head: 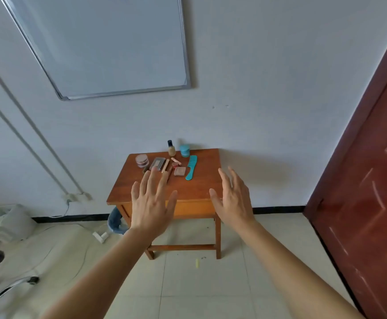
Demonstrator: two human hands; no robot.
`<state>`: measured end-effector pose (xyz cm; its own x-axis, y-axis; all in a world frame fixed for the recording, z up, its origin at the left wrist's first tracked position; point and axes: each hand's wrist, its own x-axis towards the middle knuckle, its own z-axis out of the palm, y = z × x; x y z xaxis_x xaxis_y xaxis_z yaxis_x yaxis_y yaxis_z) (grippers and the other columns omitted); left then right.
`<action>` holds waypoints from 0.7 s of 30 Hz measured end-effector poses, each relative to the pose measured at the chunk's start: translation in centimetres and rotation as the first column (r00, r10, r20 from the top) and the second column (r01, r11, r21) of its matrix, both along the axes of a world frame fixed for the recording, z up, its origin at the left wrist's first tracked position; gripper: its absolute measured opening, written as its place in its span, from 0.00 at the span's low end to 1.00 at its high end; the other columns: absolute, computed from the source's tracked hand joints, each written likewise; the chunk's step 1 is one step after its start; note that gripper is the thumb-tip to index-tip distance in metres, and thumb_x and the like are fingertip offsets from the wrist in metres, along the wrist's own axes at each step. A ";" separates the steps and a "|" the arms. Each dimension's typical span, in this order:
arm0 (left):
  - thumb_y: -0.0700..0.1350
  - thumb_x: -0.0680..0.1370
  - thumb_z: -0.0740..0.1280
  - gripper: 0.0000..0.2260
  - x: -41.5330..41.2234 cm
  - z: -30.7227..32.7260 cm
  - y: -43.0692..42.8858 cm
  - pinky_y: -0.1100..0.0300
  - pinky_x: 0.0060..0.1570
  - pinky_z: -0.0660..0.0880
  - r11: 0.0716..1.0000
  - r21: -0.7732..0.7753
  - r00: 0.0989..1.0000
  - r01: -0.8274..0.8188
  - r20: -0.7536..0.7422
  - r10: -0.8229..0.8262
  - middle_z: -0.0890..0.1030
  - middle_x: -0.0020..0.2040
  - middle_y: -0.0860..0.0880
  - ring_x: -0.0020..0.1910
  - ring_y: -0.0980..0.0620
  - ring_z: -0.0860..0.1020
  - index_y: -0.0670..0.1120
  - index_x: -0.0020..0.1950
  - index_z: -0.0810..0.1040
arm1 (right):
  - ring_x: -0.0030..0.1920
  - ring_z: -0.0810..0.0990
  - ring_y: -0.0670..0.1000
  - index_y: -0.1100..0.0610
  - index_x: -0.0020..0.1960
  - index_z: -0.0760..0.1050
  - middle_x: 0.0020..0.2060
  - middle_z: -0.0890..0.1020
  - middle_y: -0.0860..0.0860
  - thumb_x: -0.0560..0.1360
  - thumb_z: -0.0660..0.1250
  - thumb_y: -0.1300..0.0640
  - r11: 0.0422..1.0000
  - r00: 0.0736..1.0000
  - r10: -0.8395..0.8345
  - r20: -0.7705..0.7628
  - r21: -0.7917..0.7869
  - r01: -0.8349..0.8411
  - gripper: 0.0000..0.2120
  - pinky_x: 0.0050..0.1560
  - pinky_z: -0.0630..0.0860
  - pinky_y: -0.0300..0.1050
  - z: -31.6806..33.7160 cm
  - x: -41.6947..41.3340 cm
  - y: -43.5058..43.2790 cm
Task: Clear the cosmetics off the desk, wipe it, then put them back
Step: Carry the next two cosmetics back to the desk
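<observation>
Cosmetics (179,172) lie in a loose cluster on the back half of the small wooden desk (199,187), which stands against the wall. A round pink jar (141,160) is at the left with a dark palette (157,163) beside it. A foundation bottle (171,148) and a teal jar (184,150) stand upright at the rear edge, and a teal comb (191,167) lies flat on the right. Nothing looks lifted yet, so clearing is the step in hand. The left hand (149,203) and right hand (232,199) are both held out in the air in front of the desk, fingers straight and spread, holding nothing. It would go best to take the upright bottle and jar first, since a brush of the wrist could tip them. The flat pieces can then be gathered and everything set off the top, so the whole surface can be wiped. No cloth is in sight.
</observation>
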<state>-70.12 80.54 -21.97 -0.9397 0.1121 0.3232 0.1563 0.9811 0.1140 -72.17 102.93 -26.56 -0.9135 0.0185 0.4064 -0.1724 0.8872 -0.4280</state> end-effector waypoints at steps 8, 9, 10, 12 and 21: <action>0.60 0.81 0.50 0.27 -13.9 0.3 -2.8 0.43 0.76 0.50 0.991 -0.006 0.983 -0.137 0.119 0.137 0.50 0.80 0.48 0.78 0.47 0.50 0.54 0.78 0.51 | 0.76 0.58 0.56 0.53 0.78 0.55 0.78 0.55 0.56 0.81 0.58 0.45 0.990 0.983 0.112 0.147 0.068 -0.123 0.29 0.73 0.62 0.54 0.2 -17.3 -2.2; 0.61 0.81 0.49 0.27 -15.5 -0.1 -3.7 0.43 0.76 0.49 0.988 -0.024 0.978 -0.151 0.143 0.153 0.48 0.80 0.49 0.79 0.47 0.49 0.55 0.78 0.51 | 0.77 0.57 0.56 0.53 0.78 0.55 0.78 0.55 0.56 0.81 0.58 0.45 0.987 0.977 0.130 0.167 0.076 -0.144 0.29 0.74 0.61 0.54 -0.1 -19.1 -2.9; 0.61 0.81 0.49 0.27 -17.2 -0.6 -4.6 0.43 0.76 0.49 0.986 -0.041 0.973 -0.161 0.161 0.165 0.47 0.80 0.49 0.79 0.47 0.48 0.55 0.79 0.50 | 0.77 0.57 0.57 0.53 0.78 0.55 0.78 0.55 0.56 0.81 0.59 0.45 0.983 0.971 0.144 0.189 0.085 -0.163 0.29 0.74 0.60 0.53 -0.4 -20.8 -3.7; 0.61 0.81 0.50 0.28 -20.6 -1.7 -6.5 0.43 0.76 0.49 0.982 -0.051 0.964 -0.184 0.185 0.191 0.47 0.80 0.49 0.79 0.47 0.48 0.54 0.79 0.50 | 0.77 0.56 0.56 0.53 0.78 0.54 0.78 0.56 0.56 0.81 0.58 0.45 0.976 0.958 0.160 0.236 0.106 -0.190 0.30 0.75 0.59 0.53 -1.5 -24.1 -5.2; 0.60 0.80 0.56 0.31 -37.9 -8.7 -15.7 0.43 0.74 0.57 0.989 -0.073 0.899 -0.132 0.411 0.151 0.44 0.80 0.47 0.78 0.43 0.51 0.55 0.79 0.45 | 0.70 0.68 0.51 0.51 0.74 0.62 0.71 0.66 0.50 0.80 0.62 0.49 0.971 0.885 0.111 0.452 0.141 -0.194 0.24 0.67 0.70 0.48 -5.8 -38.2 -13.5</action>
<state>-108.02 64.79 -30.67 -0.9946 -0.0270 -0.1003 -0.0367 0.9947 0.0962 -110.32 89.40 -32.41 -0.9841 -0.1699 -0.0527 -0.1434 0.9331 -0.3299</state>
